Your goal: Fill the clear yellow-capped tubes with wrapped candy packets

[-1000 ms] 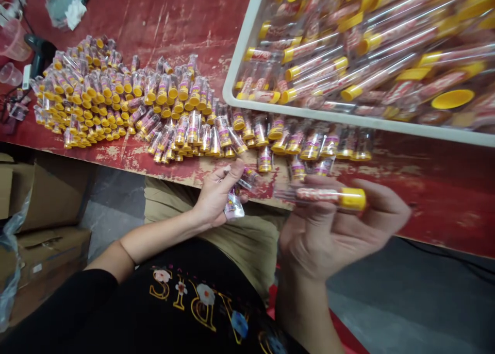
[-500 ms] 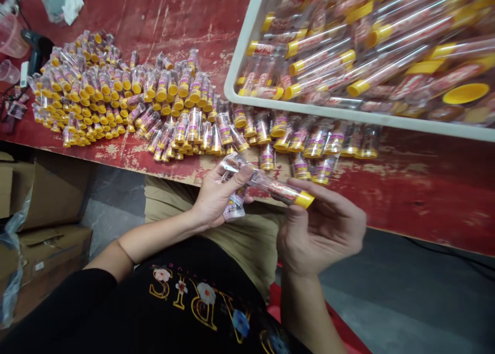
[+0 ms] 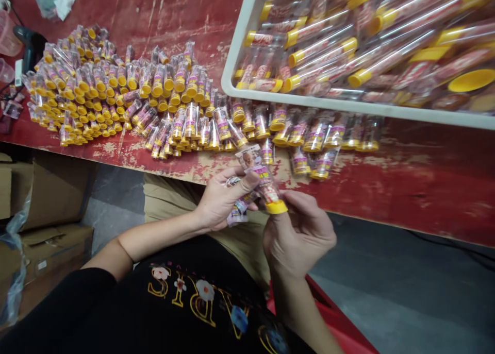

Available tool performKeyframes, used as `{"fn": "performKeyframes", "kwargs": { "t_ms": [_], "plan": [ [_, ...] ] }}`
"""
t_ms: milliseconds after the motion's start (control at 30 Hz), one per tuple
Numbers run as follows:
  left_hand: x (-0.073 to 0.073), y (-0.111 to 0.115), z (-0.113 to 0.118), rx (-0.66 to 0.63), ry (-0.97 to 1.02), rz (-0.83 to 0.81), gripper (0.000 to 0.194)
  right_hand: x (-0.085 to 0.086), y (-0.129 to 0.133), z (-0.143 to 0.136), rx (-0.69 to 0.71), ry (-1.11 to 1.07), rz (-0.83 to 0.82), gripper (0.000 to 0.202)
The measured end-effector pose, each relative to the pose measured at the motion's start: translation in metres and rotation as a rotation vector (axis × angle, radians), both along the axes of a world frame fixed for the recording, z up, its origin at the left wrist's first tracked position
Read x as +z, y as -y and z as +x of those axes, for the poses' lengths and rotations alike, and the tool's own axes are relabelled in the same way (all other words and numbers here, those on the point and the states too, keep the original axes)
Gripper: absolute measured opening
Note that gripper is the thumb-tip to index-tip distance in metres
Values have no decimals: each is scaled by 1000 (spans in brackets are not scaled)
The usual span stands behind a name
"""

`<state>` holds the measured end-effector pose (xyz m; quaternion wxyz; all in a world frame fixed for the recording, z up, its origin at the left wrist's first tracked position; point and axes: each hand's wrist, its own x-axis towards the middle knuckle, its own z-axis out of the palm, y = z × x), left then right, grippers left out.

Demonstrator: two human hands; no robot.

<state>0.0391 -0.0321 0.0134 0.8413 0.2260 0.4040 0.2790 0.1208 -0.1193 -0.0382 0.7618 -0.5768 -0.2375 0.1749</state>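
A clear tube with a yellow cap (image 3: 266,186) is tilted between my hands, a purple printed wrapper around it. My left hand (image 3: 220,197) pinches the tube's upper part under its thumb and also holds purple printed wrappers (image 3: 237,212) in its fingers. My right hand (image 3: 299,233) has its thumb against the yellow cap and its curled fingers beside the tube's lower end. Beyond my hands, many wrapped tubes with yellow caps (image 3: 191,119) stand and lie in a long cluster along the red table (image 3: 174,14).
A white tray (image 3: 309,104) full of longer yellow-capped tubes sits at the upper right. At the far left are a dark handheld device (image 3: 31,47), a pink cup (image 3: 8,34) and plastic bags (image 3: 48,1). Cardboard boxes (image 3: 54,189) stand below the table's left edge.
The tube has turned more upright, and its wrapper now covers more of it. My right hand has moved left, closer to my left hand. The view has shifted slightly.
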Motion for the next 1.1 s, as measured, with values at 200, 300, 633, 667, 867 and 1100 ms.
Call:
{"fn": "performKeyframes", "kwargs": {
  "t_ms": [200,300,633,667,867,1100],
  "plan": [
    [0,5,1,-67,-36,-37,68,8,-5,9,-10,347,-148,33],
    [1,7,1,-57,-37,-46,68,9,-5,12,-42,388,-147,33],
    [-6,4,4,-44,-56,-60,62,7,-10,11,-39,328,-196,22],
    [-6,3,5,-36,-51,-55,63,6,-11,11,-42,321,-201,22],
    [-10,0,4,1,-43,-57,68,7,-20,8,-43,276,-217,17],
    [-11,-4,4,9,-40,-64,68,6,-27,8,-22,228,-207,18]
  ]
}}
